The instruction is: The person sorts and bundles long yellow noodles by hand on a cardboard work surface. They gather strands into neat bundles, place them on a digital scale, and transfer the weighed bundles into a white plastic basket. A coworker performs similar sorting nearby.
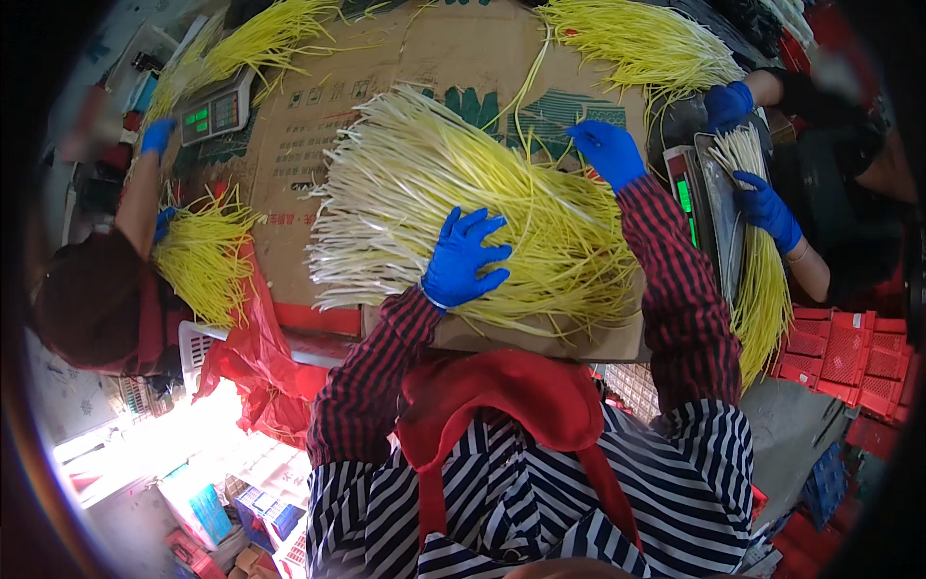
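Observation:
A large pile of long yellow stalks with whitish ends [405, 188] lies before me on flattened cardboard [282, 239], pale ends to the left. My left hand [466, 257], in a blue glove, rests on the near side of the pile with its fingers spread. At the pile's far right edge is my right hand [611, 152], also blue-gloved, raised with its fingers bent together. A thin yellow stalk stands close to its fingertips; whether the fingers pinch it, I cannot tell.
A co-worker on the right holds a bundle of yellow stalks [763, 275] over a digital scale [684, 195]. Another person at left handles a bunch [206, 260] near a second scale [213, 112]. More stalks [644, 43] lie at the far side. Red plastic bags [268, 362] hang at the near left edge.

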A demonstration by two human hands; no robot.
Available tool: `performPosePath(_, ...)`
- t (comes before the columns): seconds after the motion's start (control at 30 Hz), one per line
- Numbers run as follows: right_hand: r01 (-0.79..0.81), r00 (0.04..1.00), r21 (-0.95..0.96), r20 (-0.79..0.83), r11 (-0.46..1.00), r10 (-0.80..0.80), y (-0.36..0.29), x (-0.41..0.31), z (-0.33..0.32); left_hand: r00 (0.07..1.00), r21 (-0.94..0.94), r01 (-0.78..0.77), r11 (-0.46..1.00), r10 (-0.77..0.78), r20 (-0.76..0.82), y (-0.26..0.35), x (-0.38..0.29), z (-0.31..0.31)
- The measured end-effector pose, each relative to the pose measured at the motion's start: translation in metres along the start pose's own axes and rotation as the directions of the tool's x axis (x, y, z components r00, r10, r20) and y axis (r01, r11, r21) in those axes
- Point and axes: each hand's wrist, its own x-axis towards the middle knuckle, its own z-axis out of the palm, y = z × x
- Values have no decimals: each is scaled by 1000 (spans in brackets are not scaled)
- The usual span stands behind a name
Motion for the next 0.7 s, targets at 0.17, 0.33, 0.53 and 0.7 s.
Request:
performPosePath(0.17,-319,947,-5,-35,948,318,-3,99,31,976,89,-12,996,-7,217,7,10,-14)
performPosePath(0.33,-544,827,-46,-198,838,526,-5,178,69,945,78,-76,994,47,324,5,16,-24)
performPosePath(0.53,-110,967,158,-213,981,143,-20,214,74,909,-21,-109,994,108,402,-2,17,-32)
performPosePath(0.7,321,934,151,-216,935,-285,-77,195,3,911,26,-145,989,123,394,1,15,-37)
